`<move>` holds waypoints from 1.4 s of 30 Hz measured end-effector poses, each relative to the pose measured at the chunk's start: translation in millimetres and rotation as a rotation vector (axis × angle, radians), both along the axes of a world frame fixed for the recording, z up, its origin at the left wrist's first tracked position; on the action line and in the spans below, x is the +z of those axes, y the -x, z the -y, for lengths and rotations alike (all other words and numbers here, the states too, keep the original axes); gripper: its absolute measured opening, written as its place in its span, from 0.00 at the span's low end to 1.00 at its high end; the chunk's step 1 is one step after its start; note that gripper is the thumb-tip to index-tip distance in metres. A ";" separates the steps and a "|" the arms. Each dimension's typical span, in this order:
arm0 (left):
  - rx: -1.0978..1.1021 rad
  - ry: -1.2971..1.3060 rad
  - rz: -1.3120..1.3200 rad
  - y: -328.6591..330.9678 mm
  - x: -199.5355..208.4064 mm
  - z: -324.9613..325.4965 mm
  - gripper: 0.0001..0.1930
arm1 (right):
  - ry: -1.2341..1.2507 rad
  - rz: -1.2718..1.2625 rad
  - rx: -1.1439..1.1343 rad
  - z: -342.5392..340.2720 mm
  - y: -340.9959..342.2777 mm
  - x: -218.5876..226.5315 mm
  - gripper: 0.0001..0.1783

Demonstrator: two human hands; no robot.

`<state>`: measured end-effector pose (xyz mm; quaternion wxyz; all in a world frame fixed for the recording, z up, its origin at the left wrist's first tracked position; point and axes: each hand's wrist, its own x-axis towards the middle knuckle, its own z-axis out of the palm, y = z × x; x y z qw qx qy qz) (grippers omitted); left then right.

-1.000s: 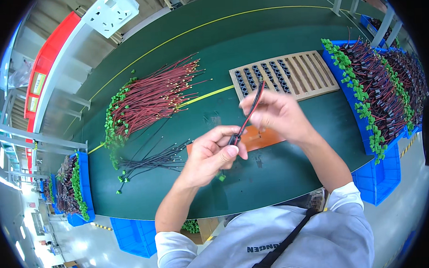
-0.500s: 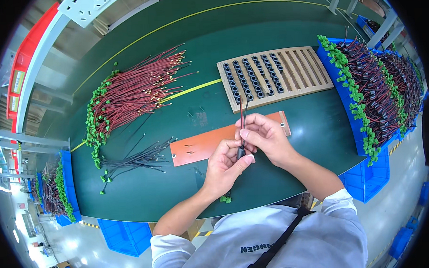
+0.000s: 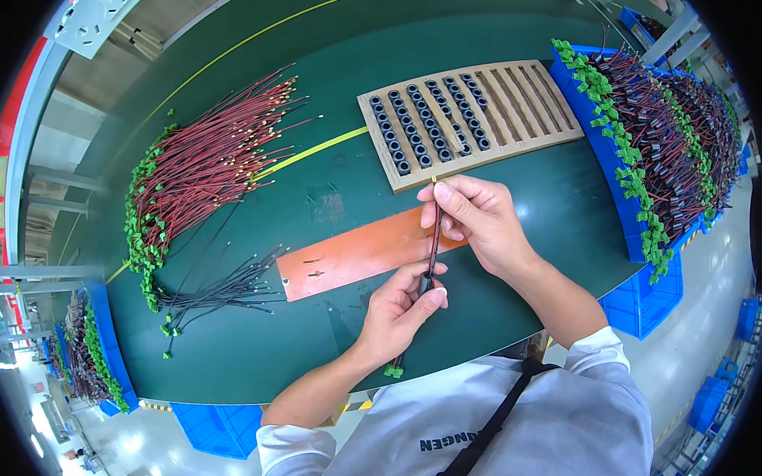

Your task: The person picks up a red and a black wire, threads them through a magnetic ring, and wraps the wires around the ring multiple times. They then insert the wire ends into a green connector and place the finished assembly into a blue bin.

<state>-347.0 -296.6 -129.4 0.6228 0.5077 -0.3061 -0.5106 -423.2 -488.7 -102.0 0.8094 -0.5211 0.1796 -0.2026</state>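
My left hand is closed around a black ferrite core, a short tube with wires through it. A red and a black wire rise from the core, close together. Their upper ends are pinched between the thumb and fingers of my right hand; light tips show just above. A green connector hangs from the wires below my left hand. Beneath both hands lies an orange board with small slots. Beyond it, a wooden slotted tray carries several rows of black ferrite cores on its left side.
Red wires with green connectors lie heaped at the left of the green table. Black wires lie nearer me. A blue bin of wired assemblies stands at the right, another blue bin at the left edge.
My right hand has moved up along the wires, away from my left hand, and the two wires now lie together. The whole view has shifted slightly.
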 end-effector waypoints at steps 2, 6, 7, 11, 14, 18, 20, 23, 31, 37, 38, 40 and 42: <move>-0.031 0.004 -0.169 -4.8 -3.8 0.0 0.20 | 0.032 -0.006 -0.014 1.7 -0.4 -1.7 0.15; 0.014 0.080 -0.239 -9.2 -5.5 2.2 0.21 | 0.114 -0.030 -0.063 -1.6 -2.2 1.3 0.16; 0.018 0.075 -0.240 -8.3 -6.0 3.1 0.21 | 0.107 -0.047 -0.101 -2.7 -2.6 1.1 0.16; 0.120 0.119 -0.289 -6.5 -5.5 5.2 0.21 | -0.192 0.107 -0.029 -10.6 -2.3 -0.4 0.18; 0.143 0.071 -0.448 -13.5 -8.6 8.0 0.20 | 0.032 0.365 0.131 -13.3 1.8 -18.8 0.19; 0.139 0.028 -0.476 -15.1 -2.1 6.6 0.22 | 0.318 0.284 0.072 -35.2 14.8 -1.0 0.20; 0.065 0.009 -0.461 -12.6 -2.9 4.7 0.23 | 0.268 0.255 0.041 -26.7 11.9 -5.0 0.20; 0.023 -0.019 -0.450 -10.1 -1.9 8.4 0.22 | 0.107 0.227 0.011 -17.2 5.7 -5.3 0.20; -0.061 -0.005 -0.351 3.4 -11.2 7.6 0.23 | -0.200 0.067 0.024 -7.6 -7.1 -1.3 0.19; -0.035 0.019 -0.339 0.2 -9.6 0.3 0.20 | 0.187 0.030 -0.014 1.0 -7.9 -12.0 0.20; -0.025 0.004 -0.359 -1.0 -10.1 -0.4 0.20 | 0.212 -0.022 0.056 0.8 -3.6 -4.9 0.22; -0.022 -0.008 -0.380 -2.2 -10.4 0.7 0.20 | 0.233 0.019 0.119 -3.8 -0.1 -3.4 0.21; -0.009 -0.026 -0.401 -2.8 -10.5 2.4 0.19 | 0.255 -0.001 0.216 -4.3 1.4 1.3 0.16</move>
